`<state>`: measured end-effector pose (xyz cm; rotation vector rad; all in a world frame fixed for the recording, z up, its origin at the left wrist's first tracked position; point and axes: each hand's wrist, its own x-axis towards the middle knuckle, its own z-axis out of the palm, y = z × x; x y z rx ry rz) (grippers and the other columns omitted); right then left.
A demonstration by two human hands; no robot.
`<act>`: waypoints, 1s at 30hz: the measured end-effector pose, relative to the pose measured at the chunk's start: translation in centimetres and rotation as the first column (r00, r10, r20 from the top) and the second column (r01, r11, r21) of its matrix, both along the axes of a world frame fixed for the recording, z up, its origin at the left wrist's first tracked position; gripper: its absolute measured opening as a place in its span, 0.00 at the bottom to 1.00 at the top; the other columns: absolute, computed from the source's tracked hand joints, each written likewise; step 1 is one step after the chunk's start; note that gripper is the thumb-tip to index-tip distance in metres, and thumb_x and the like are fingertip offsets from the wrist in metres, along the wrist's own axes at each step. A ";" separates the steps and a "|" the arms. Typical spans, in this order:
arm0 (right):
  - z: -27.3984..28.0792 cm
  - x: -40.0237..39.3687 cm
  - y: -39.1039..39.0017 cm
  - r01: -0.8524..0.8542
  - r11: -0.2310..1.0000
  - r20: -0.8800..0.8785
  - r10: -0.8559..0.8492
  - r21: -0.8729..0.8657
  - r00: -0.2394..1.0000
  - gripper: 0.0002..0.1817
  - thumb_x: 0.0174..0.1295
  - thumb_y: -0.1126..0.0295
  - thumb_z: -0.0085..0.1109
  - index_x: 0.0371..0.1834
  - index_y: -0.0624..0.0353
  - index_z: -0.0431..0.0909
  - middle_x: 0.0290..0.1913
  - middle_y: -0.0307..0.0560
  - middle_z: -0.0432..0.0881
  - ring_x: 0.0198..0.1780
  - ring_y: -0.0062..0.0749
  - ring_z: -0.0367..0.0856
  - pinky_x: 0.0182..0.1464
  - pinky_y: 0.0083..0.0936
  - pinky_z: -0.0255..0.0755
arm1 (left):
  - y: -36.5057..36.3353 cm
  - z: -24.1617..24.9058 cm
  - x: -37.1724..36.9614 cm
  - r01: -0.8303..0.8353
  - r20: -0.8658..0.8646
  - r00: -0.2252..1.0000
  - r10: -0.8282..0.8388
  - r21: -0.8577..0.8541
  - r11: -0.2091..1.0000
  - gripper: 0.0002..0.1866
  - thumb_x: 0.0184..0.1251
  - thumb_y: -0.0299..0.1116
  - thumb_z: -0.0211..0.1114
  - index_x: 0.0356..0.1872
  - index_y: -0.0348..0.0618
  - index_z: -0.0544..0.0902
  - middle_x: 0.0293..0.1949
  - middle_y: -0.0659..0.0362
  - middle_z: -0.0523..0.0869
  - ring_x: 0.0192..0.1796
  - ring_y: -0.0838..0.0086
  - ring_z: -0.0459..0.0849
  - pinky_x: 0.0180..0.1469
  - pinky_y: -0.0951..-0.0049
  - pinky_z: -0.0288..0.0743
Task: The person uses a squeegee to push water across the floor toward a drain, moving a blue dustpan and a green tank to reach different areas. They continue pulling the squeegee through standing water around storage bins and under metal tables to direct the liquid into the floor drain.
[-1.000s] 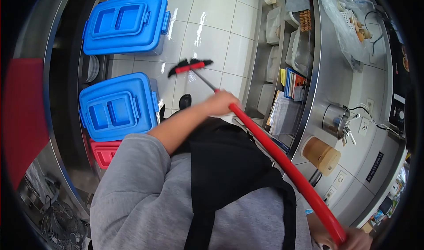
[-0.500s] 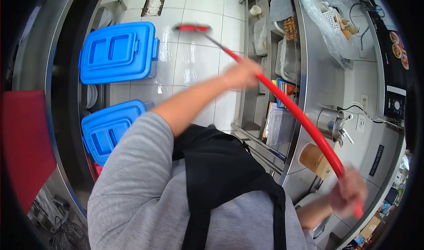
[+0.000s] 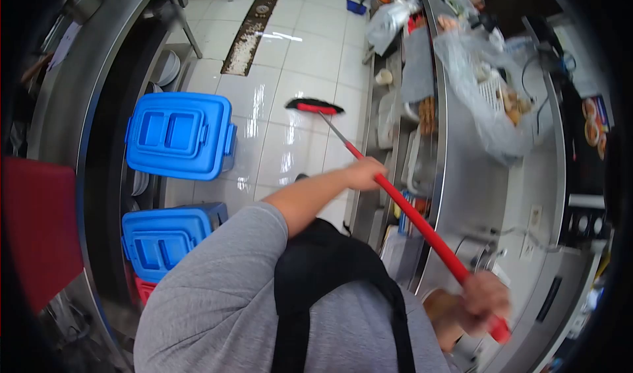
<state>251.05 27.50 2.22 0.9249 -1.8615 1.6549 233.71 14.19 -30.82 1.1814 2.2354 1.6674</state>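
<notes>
A broom with a long red handle [image 3: 422,226] slants across the view. Its red-and-black bristled head [image 3: 315,106] is over the white floor tiles ahead of me; contact with the floor is hard to judge. My left hand [image 3: 366,174] is closed round the lower part of the handle, arm stretched across my body. Near the handle's top end, my right hand [image 3: 486,300] grips it, slightly blurred. I wear a black apron [image 3: 330,261] over a grey shirt.
Two blue lidded bins [image 3: 178,135] stand on the left beside a steel counter. A long floor drain [image 3: 247,43] with whitish bits runs ahead. At right are a steel counter [image 3: 471,195] with a plastic bag [image 3: 481,109] and shelves of containers below.
The broom head has shifted right and down in view, and both hands now sit lower. My view has tilted up, showing more floor and drain ahead. Both hands keep their hold.
</notes>
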 end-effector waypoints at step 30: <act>6.9 -53.2 -11.7 -0.384 0.905 0.064 0.401 -0.181 0.914 0.12 0.66 0.68 0.49 0.24 0.56 0.65 0.10 0.31 0.68 0.09 0.11 0.61 0.11 0.16 0.57 | -20.5 6.1 -47.1 -0.601 -0.158 0.793 0.588 -0.053 0.797 0.19 0.60 0.45 0.66 0.19 0.42 0.76 0.23 0.51 0.79 0.33 0.53 0.80 0.38 0.57 0.72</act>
